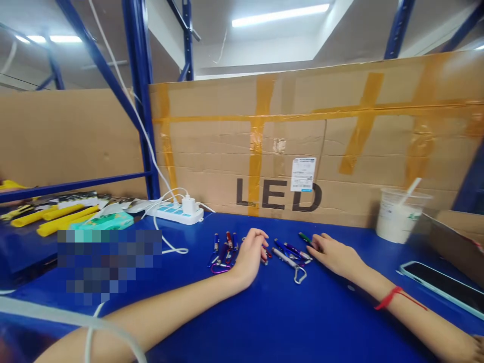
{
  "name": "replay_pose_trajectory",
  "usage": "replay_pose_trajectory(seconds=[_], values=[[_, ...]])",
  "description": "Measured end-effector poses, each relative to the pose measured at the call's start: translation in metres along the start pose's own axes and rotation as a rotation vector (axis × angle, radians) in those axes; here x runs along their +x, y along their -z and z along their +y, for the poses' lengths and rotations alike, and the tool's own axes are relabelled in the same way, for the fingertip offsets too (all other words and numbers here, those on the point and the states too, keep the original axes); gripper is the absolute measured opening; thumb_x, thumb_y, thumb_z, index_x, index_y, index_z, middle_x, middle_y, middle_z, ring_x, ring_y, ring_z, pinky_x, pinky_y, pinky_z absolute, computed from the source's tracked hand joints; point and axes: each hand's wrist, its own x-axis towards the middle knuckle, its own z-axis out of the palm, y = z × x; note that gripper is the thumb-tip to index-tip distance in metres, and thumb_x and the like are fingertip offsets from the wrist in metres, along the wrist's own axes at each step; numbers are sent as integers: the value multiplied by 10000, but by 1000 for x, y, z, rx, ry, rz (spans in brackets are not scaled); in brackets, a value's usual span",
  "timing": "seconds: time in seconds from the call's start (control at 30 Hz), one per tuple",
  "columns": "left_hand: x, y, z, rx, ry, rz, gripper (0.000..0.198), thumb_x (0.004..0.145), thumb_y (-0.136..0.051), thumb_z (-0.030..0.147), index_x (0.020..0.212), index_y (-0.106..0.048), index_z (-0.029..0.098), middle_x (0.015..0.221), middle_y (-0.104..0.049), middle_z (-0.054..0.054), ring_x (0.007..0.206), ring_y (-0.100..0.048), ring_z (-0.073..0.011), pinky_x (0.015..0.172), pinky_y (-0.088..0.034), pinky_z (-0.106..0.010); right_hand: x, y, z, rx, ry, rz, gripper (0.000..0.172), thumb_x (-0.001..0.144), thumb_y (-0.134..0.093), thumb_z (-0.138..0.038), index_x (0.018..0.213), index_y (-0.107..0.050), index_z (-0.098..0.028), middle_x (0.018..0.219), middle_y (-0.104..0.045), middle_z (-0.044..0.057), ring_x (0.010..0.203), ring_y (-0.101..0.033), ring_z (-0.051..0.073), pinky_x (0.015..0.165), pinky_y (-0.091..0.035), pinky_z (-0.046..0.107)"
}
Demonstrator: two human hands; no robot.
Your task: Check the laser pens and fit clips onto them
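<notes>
Roughly midway along the far half of the blue table (pixel 272 322), both hands lie among small pen-shaped keychain lights (pixel 289 250). The left hand (pixel 251 254) rests with its fingers curled loosely inward, tips down among the lights; whether they grip one I cannot tell. Just beside it, toward the table's left edge, a second bunch of lights (pixel 226 244) in blue, red and purple lies fanned out, a purple carabiner (pixel 218 268) at its near end. The right hand (pixel 335 254) lies palm down, fingers fairly straight and close together, holding nothing, the tips at a green light (pixel 304 237). Between the two hands a silver carabiner (pixel 300 275) lies on the table. A red string (pixel 389 297) circles the right wrist.

Along the far edge stands a cardboard wall (pixel 340 141) patched with brownish tape and printed "LED" (pixel 279 194) in big dark letters; a white label (pixel 303 174) overlaps the top of the D, its print too small to read. Toward the far left, a white and blue power strip (pixel 177 213) carries a white charger (pixel 188 204). Near the far right corner stands a plastic cup (pixel 397 217) with a straw and a green mark that I cannot read. A phone (pixel 446 286) lies face up, screen dark, at the right edge. Yellow tubes (pixel 56 218) and a teal packet (pixel 106 222) lie beyond the left edge on a neighbouring surface.
</notes>
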Motion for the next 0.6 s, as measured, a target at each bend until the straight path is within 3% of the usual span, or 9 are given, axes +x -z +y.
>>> replay_pose_trajectory(seconds=[0.07, 0.2, 0.4, 0.6], values=[[0, 0, -1, -14, 6, -18, 99, 760, -358, 226, 760, -449, 187, 682, -447, 30, 462, -433, -65, 464, -355, -193, 5, -6, 8, 56, -43, 40, 200, 844, -391, -380, 847, -514, -222, 883, -617, 51, 757, -626, 220, 631, -439, 327], [0, 1, -3, 14, -7, -31, 115, 758, -352, 211, 758, -463, 183, 687, -459, 24, 473, -436, -68, 473, -345, -197, 14, -17, 21, 151, -54, 85, 326, 821, -383, -435, 1013, -548, -229, 1005, -629, 74, 810, -643, 250, 658, -479, 372], [0, 2, -4, 11, 0, -49, 107, 759, -366, 208, 735, -468, 182, 658, -469, 34, 455, -437, -65, 492, -337, -206, 22, -22, 29, 199, -44, 84, 373, 798, -386, -422, 1006, -642, -249, 997, -671, 76, 829, -647, 300, 676, -503, 432], [-1, 2, 0, 16, 28, -51, 107, 766, -348, 189, 755, -455, 178, 653, -470, 33, 451, -432, -68, 493, -324, -214, 20, -18, 23, 307, -80, 71, 403, 827, -332, -434, 1007, -633, -235, 1081, -655, 68, 992, -595, 308, 792, -480, 446]])
